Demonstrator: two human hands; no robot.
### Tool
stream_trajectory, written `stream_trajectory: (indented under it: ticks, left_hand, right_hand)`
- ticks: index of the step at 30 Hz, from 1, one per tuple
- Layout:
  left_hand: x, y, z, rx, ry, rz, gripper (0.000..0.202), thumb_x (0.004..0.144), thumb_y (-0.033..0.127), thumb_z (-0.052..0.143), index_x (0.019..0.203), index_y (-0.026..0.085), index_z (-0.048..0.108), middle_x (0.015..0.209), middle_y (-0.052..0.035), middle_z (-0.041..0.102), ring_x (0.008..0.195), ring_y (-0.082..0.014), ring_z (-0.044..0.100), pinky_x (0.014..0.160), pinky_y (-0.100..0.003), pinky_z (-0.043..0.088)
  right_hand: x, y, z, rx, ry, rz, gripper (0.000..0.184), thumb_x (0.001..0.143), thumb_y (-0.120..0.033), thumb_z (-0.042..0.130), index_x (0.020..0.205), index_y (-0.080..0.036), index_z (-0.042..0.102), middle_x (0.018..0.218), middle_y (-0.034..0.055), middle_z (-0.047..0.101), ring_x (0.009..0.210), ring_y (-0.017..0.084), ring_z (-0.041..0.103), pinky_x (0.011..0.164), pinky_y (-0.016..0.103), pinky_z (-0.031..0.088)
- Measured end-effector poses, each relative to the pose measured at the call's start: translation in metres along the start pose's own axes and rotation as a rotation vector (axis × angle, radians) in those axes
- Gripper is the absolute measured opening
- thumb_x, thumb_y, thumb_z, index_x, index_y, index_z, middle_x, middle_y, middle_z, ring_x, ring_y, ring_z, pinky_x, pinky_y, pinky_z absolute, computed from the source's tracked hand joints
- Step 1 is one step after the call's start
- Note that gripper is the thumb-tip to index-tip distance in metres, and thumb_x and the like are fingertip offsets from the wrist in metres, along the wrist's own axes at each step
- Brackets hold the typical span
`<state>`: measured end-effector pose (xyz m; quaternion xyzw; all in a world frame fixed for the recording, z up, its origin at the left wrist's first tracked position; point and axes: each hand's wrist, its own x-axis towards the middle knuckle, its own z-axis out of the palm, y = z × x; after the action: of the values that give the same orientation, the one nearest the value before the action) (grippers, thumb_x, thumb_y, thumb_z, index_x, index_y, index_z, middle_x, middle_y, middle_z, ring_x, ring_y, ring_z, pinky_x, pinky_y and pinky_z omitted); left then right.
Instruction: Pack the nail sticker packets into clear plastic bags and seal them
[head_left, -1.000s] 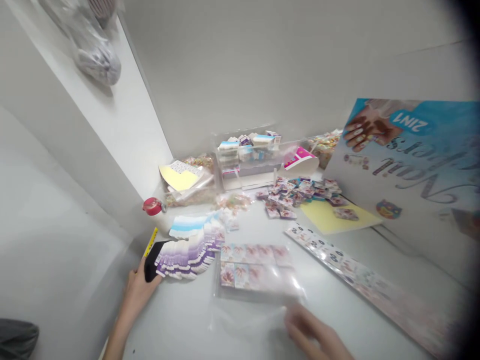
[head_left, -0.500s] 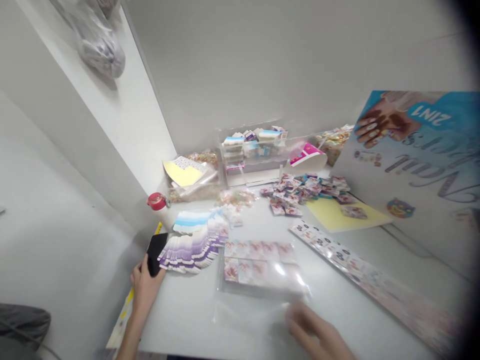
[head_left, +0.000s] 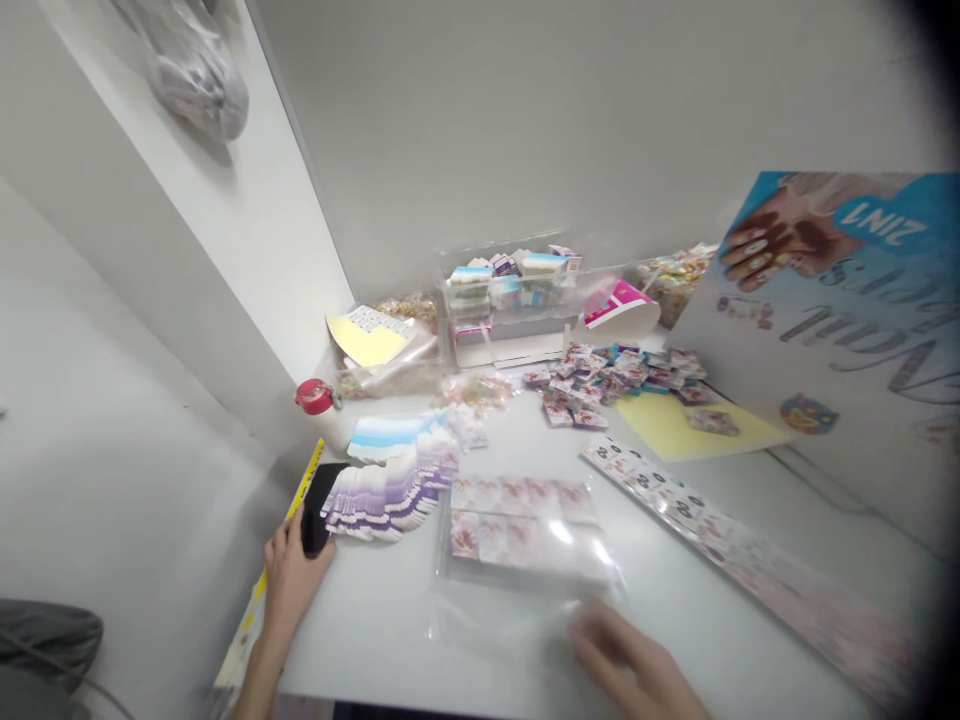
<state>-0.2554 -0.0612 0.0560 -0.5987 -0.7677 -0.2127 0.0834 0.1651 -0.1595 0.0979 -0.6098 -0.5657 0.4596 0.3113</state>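
In the head camera view, the person's left hand is at the near left edge of a white table, gripping a black rectangular phone, which tilts up from the hand. Its fingers curl around the phone's lower end, pinching it against the palm. A thin yellow ruler lies just behind the phone, and a fanned row of purple-and-white printed cards sits just beside it.

The right hand is blurred at the bottom of the frame, its fingers loosely spread. They are at the lower edge of a clear plastic bag lying flat on the table, with square floral nail-sticker cards inside; the blur hides whether they touch it.

Further back stand a clear acrylic organizer of small boxes and a white bottle with a red cap. A heap of small printed packets lies beside a pale yellow sheet. A long strip of numbered sticker cards runs diagonally along the right, below a blue nail-art poster leaning against the wall.
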Motion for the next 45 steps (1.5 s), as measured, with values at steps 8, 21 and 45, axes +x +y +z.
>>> stream_trajectory:
  ticks: [8,21,45]
  left_hand:
    - [-0.001,-0.006,0.008,0.032,0.005,0.100,0.066,0.077,0.040,0.053,0.134,0.013,0.037,0.121,-0.0156,0.057,0.114,-0.0307,0.050,0.100,-0.046,0.033]
    - [-0.045,0.109,-0.049,-0.343,-0.004,0.502,0.033,0.091,0.031,0.046,0.123,0.026,0.051,0.118,-0.0079,0.057,0.113,-0.0229,0.051,0.096,-0.041,0.043]
    - [-0.047,0.119,-0.026,-0.291,-0.346,1.006,0.049,0.081,-0.003,0.032,0.122,0.016,0.051,0.101,-0.0090,0.064,0.091,-0.0200,0.056,0.080,-0.037,0.048]
  right_hand:
    - [0.007,0.013,0.001,-0.060,0.037,-0.087,0.025,0.088,-0.042,0.046,0.084,-0.020,0.059,0.078,0.0023,0.064,0.070,0.016,0.059,0.063,0.023,0.048]
    - [0.016,0.018,-0.060,-0.254,0.315,-0.301,0.020,0.088,-0.038,0.050,0.099,-0.024,0.058,0.081,0.0027,0.054,0.066,0.015,0.054,0.052,0.023,0.045]
    - [0.027,0.081,-0.081,-0.854,0.083,-0.750,0.051,0.084,-0.009,0.036,0.131,-0.022,0.049,0.093,0.0097,0.062,0.077,0.019,0.059,0.068,0.031,0.051]
